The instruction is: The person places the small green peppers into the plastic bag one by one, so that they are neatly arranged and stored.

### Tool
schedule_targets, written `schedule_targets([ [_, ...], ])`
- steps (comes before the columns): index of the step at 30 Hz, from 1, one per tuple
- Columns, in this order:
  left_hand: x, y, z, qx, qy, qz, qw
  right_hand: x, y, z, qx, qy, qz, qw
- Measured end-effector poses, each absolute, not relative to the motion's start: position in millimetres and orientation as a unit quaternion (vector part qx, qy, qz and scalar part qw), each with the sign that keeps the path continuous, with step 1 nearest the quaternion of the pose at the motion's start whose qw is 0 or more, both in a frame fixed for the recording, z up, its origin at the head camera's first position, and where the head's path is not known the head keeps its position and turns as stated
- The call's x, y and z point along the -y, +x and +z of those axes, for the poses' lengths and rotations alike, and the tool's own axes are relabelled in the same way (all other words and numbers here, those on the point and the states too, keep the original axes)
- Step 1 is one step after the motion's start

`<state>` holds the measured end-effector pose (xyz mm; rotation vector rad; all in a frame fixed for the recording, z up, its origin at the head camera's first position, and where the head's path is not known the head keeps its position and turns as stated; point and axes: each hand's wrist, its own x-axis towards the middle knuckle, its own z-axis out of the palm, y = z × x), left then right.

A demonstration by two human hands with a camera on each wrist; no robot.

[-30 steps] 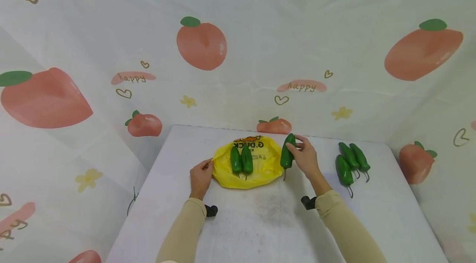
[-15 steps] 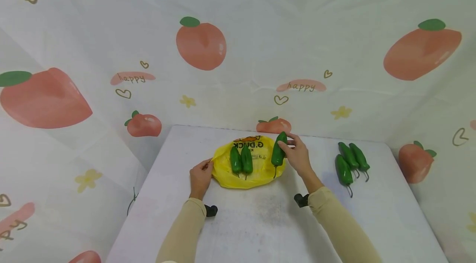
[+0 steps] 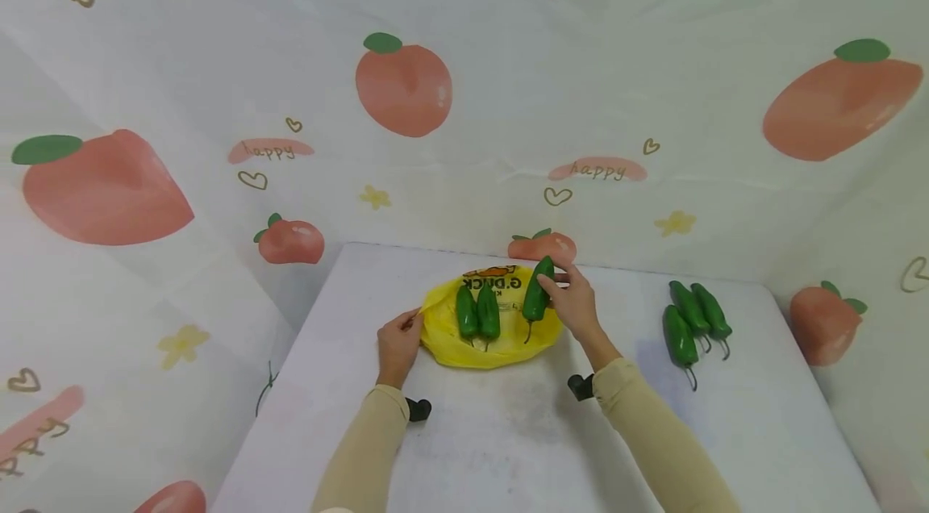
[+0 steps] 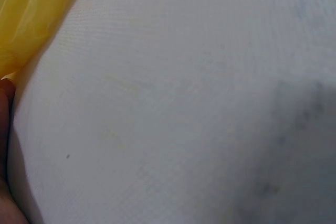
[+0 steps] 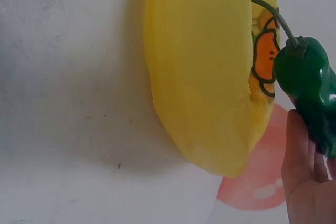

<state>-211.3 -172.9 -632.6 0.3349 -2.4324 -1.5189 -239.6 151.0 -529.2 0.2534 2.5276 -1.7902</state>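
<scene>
A yellow bag (image 3: 464,354) lies opened out with two green peppers (image 3: 467,313) side by side in it. My left hand (image 3: 397,348) pinches the bag's left edge; in the left wrist view only a bit of that hand shows beside the yellow bag (image 4: 31,19). My right hand (image 3: 575,305) grips a third green pepper (image 3: 538,291) over the right part of the bag, its stem pointing down toward me. From the right wrist view, the held pepper (image 5: 310,77) is beside the bag's opening, with fingers (image 5: 298,150) against it.
Several green peppers (image 3: 680,337) lie together on the right side of the white table (image 3: 508,448). A cloth with fruit prints (image 3: 464,110) rises behind the table and at both sides. A thin green strand (image 3: 267,388) is at the table's left edge.
My right hand has moved left with its pepper, from the bag's right edge to over the bag. My left hand stays at the bag's edge. The head view has shifted slightly.
</scene>
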Motion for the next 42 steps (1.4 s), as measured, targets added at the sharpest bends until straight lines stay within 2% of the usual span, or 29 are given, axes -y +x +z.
schedule_targets([
  [21,171,-211,-630,0.830,0.118,-0.531,0.125,-124,-244,-544,-0.852,0.044,-0.520,0.044],
  [42,173,-214,-636,0.828,0.108,-0.535,0.126,-109,-247,-558,-0.882,0.036,-0.467,0.046],
])
